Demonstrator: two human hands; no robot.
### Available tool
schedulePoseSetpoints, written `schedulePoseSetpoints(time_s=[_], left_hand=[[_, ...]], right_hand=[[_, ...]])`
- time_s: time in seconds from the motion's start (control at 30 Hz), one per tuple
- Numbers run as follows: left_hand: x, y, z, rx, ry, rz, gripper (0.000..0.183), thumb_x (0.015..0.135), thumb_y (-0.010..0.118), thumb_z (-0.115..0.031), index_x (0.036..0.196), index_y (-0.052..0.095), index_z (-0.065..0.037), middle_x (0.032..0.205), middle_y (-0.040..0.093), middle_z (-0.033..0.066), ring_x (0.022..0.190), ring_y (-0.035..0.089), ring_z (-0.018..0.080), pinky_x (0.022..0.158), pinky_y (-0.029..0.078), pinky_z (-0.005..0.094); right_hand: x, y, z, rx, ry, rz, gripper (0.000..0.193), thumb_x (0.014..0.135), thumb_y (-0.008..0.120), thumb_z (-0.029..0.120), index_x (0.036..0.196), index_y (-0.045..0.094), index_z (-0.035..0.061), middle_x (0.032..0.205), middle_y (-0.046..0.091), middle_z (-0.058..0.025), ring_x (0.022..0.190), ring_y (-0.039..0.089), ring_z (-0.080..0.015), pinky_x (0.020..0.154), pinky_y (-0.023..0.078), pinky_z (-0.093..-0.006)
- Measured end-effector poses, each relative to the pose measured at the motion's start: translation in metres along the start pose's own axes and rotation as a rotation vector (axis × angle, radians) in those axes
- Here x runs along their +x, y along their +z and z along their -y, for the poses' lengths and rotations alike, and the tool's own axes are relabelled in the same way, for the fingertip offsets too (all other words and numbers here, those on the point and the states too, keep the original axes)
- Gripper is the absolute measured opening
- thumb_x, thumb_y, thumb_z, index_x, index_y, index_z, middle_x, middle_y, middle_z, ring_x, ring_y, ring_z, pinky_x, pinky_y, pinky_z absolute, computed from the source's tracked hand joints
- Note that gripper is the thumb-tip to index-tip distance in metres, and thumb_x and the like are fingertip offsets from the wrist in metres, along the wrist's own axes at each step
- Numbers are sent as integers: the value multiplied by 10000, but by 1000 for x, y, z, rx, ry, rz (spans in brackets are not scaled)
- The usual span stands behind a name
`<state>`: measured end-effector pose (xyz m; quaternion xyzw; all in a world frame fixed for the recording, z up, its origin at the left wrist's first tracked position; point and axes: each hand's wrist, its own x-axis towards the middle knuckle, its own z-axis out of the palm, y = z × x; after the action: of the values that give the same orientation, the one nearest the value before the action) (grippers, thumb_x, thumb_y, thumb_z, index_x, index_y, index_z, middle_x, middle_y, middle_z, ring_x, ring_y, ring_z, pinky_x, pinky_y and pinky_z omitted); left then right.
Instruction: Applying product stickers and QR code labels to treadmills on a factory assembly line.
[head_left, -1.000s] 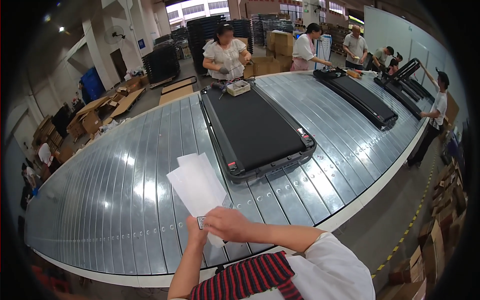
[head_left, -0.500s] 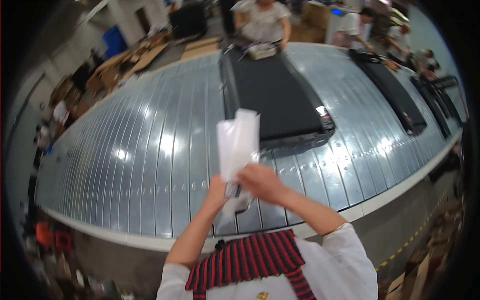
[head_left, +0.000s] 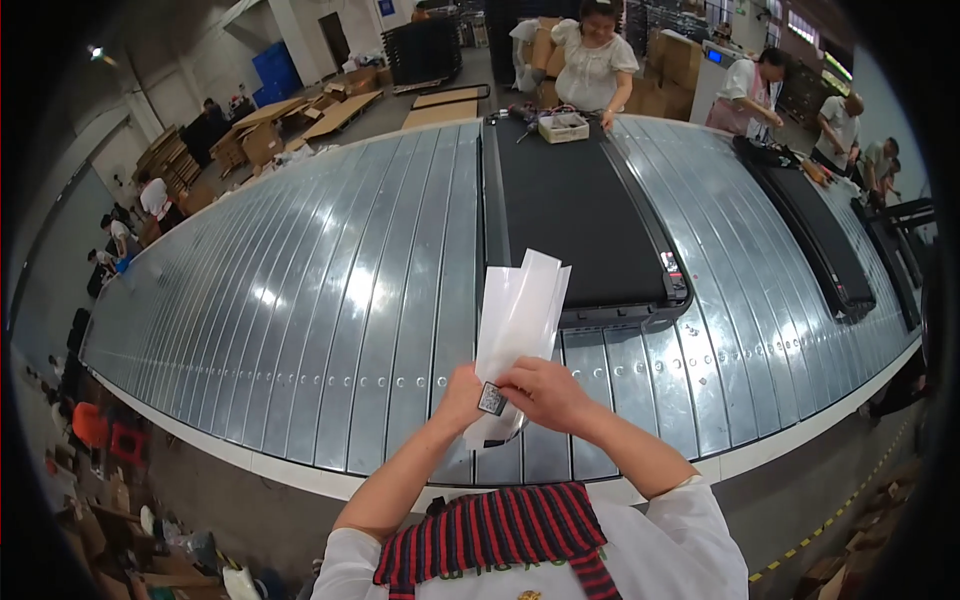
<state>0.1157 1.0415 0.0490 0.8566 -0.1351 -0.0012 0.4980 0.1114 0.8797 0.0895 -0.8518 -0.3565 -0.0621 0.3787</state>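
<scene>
My left hand [head_left: 461,399] is closed round a bundle of white sheets [head_left: 520,315] that look glossy, with their upper ends fanned out away from me. At its lower end the bundle sticks out below my hands. My right hand [head_left: 547,392] is closed, its fingers pinching the edge of a small square label [head_left: 491,398] with a black-and-white code, right beside my left hand. Whether the label is stuck to the sheets cannot be told. Just beyond the sheets lies a flat black treadmill [head_left: 575,215] on the metal slat conveyor [head_left: 300,330].
A small box of parts [head_left: 563,126] sits on the treadmill's far end, near a co-worker [head_left: 597,65]. A second black treadmill [head_left: 815,235] lies to the right, with more co-workers beyond. A pale rim [head_left: 300,478] edges the conveyor before me. Cardboard [head_left: 260,140] is stacked far left.
The view has tilted up, bringing more of the background in. My hands and the sheets stay together; the right fingers now pinch the label's edge, which shows more clearly.
</scene>
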Motion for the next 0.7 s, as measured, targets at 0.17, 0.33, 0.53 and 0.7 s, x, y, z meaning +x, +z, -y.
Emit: schedulePoseSetpoints(time_s=[0.17,0.33,0.53,0.7], left_hand=[[-8,-11,-17,-44,-63,32,209,670,586,-136,843,568,-20,724,594,132,680,589,233,599,447,311],[-7,-22,9,49,61,43,236,665,607,-168,847,577,-21,733,597,123,676,580,205,596,444,294],[-9,-24,26,-103,-80,67,343,629,641,-286,820,584,-7,758,598,156,698,584,280,600,447,327],[-5,-27,51,-195,-110,-7,376,641,615,-332,863,583,-31,762,595,160,735,583,285,618,445,334]], right_hand=[[0,4,8,-5,-37,-33,93,704,564,92,789,586,61,740,548,-83,694,541,-253,604,442,-327],[9,14,18,-34,-37,-45,82,705,533,118,748,550,50,705,522,-90,704,526,-268,599,429,-360],[7,33,23,-78,25,-60,61,670,572,87,715,550,53,678,527,-85,632,533,-263,549,435,-344],[4,32,33,-87,38,-55,47,668,547,85,694,519,57,661,510,-91,637,525,-277,531,431,-365]])
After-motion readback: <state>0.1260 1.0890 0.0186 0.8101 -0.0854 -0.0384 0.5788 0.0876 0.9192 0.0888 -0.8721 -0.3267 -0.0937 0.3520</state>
